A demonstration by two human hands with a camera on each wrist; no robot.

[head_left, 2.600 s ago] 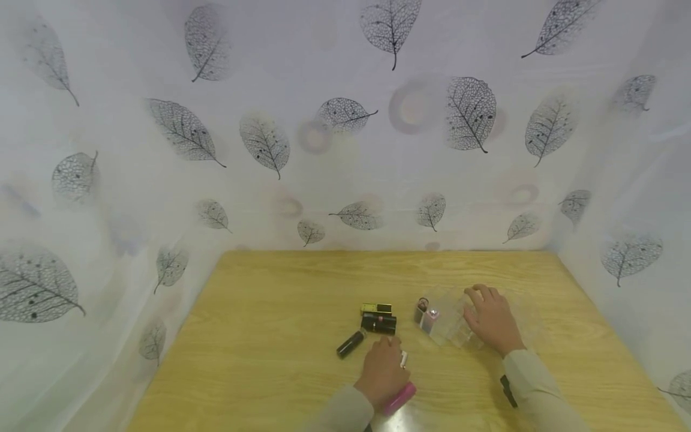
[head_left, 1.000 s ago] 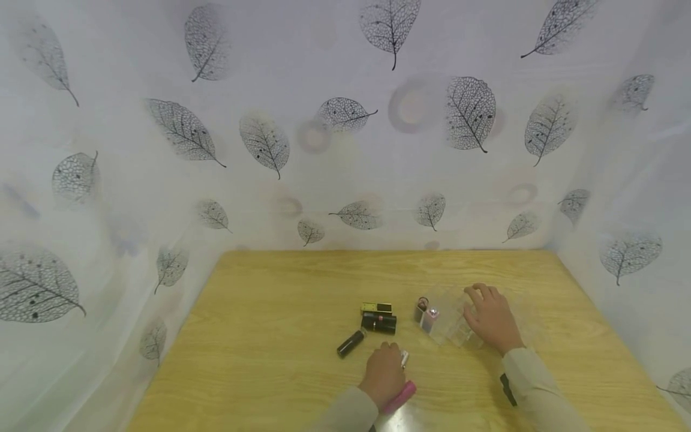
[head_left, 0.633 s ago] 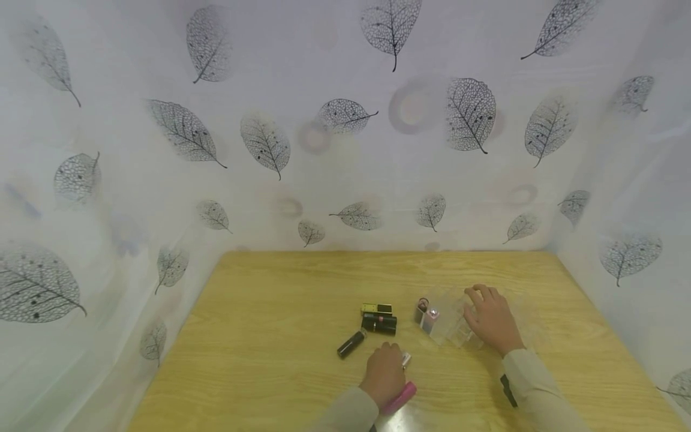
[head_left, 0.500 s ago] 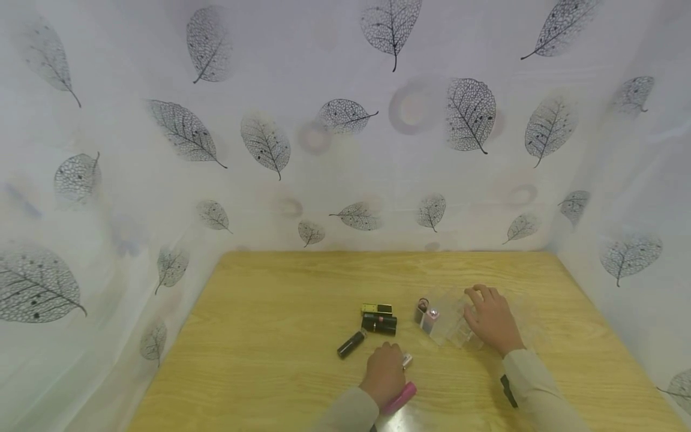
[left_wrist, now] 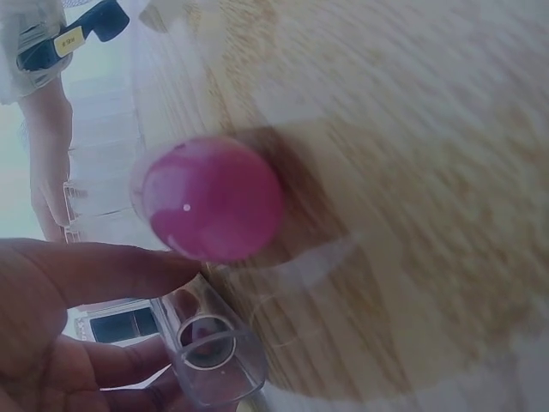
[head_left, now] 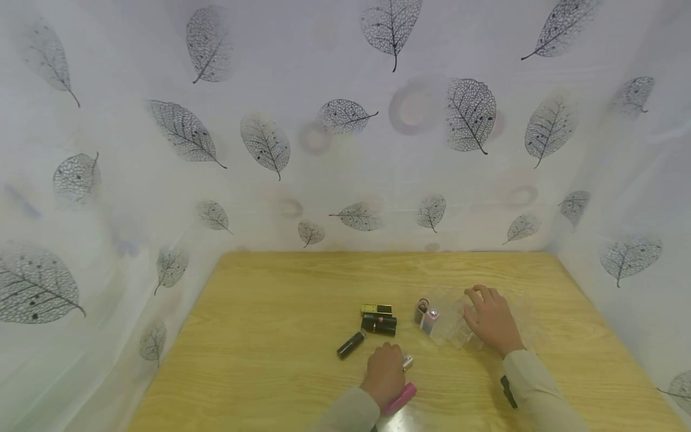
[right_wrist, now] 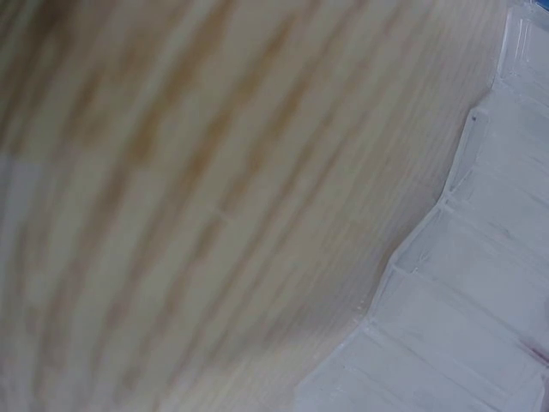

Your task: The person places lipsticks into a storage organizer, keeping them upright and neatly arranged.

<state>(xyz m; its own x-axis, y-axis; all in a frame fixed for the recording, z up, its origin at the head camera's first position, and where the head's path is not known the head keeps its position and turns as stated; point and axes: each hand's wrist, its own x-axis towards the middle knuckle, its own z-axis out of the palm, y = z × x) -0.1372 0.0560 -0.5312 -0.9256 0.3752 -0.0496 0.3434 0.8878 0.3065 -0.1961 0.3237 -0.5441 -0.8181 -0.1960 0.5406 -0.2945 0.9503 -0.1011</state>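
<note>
My left hand (head_left: 384, 375) is low over the table, pinching a lipstick with a clear, square-edged case (left_wrist: 219, 356) between thumb and fingers; its pale end shows beside the hand in the head view. A magenta tube (head_left: 400, 399) lies close to that hand's wrist and looks round-ended in the left wrist view. Toward the right, my right hand (head_left: 492, 319) rests on a clear compartmented organizer (right_wrist: 480, 275), its fingers relaxed over the top. Two lipsticks, one dark-topped (head_left: 421, 309) and one pink (head_left: 430, 321), stand in the organizer's left end. The right fingers are outside the right wrist view.
Left of the organizer lie a gold-and-black lipstick (head_left: 376, 309), a thicker black tube (head_left: 379, 324) and a slanted dark tube (head_left: 351, 344). The wood-grain table (head_left: 270, 312) meets a leaf-patterned curtain (head_left: 345, 162) at the back and sides.
Over the earlier frames my left hand shifts slightly right, and the pale end of the lipstick turns and pokes out a little further right. My right hand stays on the organizer.
</note>
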